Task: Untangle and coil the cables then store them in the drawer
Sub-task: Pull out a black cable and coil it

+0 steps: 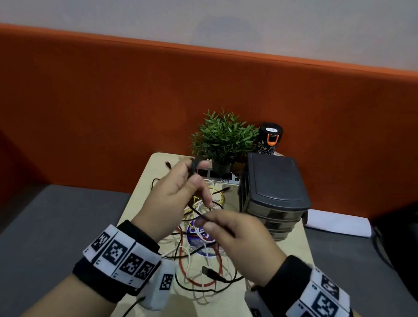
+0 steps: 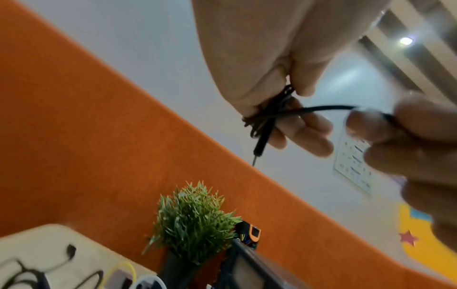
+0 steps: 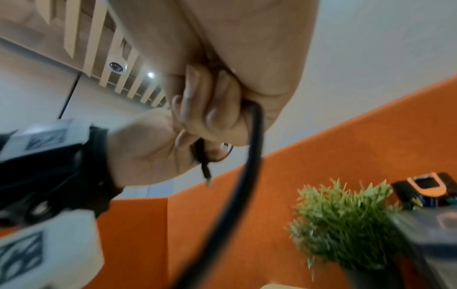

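My left hand (image 1: pixel 193 176) is raised over the small table and grips a few loops of a thin black cable (image 1: pixel 196 211), its plug (image 2: pixel 259 144) sticking out past the fingers. The same cable runs to my right hand (image 1: pixel 205 222), which pinches it between thumb and fingers just below and to the right. In the right wrist view the black cable (image 3: pixel 254 140) hangs down from that grip. A tangle of red, white, yellow and black cables (image 1: pixel 200 259) lies on the table beneath both hands. The dark drawer unit (image 1: pixel 274 187) stands at the right, drawers closed.
The beige table (image 1: pixel 226 313) is narrow, with grey floor on both sides. A potted plant (image 1: pixel 224 136) and a black bottle (image 1: pixel 270 137) stand at its back edge against an orange partition. A white sheet (image 1: pixel 337 221) and a black bag (image 1: pixel 411 241) lie to the right.
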`<action>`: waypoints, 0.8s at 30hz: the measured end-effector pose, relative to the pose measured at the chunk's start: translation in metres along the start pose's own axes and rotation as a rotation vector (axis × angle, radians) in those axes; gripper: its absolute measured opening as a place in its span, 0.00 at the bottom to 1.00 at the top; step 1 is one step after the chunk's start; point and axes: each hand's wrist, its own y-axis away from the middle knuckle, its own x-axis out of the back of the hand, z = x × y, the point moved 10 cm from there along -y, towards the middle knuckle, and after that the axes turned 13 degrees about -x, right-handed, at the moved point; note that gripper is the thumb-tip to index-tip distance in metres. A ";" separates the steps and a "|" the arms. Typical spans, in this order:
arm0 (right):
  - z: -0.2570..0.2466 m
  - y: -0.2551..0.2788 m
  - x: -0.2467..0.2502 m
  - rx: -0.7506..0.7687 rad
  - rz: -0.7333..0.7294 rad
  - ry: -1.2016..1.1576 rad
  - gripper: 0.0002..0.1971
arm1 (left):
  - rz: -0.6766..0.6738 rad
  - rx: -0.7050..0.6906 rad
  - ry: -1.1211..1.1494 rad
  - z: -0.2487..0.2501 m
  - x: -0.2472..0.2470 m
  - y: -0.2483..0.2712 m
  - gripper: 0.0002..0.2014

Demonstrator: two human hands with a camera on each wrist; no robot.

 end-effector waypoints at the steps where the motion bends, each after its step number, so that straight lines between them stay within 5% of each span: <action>1: -0.002 0.000 0.012 0.009 0.047 -0.008 0.06 | -0.052 0.027 -0.059 -0.003 -0.004 0.002 0.11; 5: -0.015 -0.001 0.046 0.105 0.155 0.136 0.05 | -0.202 0.162 -0.043 -0.017 -0.020 0.015 0.11; 9: -0.016 -0.009 0.056 0.169 0.157 0.368 0.11 | -0.399 0.144 -0.279 -0.012 -0.032 0.018 0.16; 13: -0.010 -0.012 0.073 0.213 0.329 0.492 0.11 | -0.494 0.134 -0.390 -0.010 -0.035 0.019 0.10; 17: -0.011 -0.005 0.070 0.280 0.591 0.695 0.08 | -0.396 0.259 -0.010 -0.015 -0.043 0.025 0.11; 20: -0.015 -0.003 0.064 0.326 0.649 0.591 0.10 | -0.350 0.303 0.224 -0.013 -0.053 0.028 0.11; 22: -0.011 -0.003 0.061 0.288 0.579 0.379 0.15 | -0.334 0.310 0.361 -0.009 -0.057 0.028 0.12; 24: 0.005 -0.014 0.049 0.127 0.352 0.119 0.22 | -0.285 0.290 0.446 -0.007 -0.055 0.024 0.12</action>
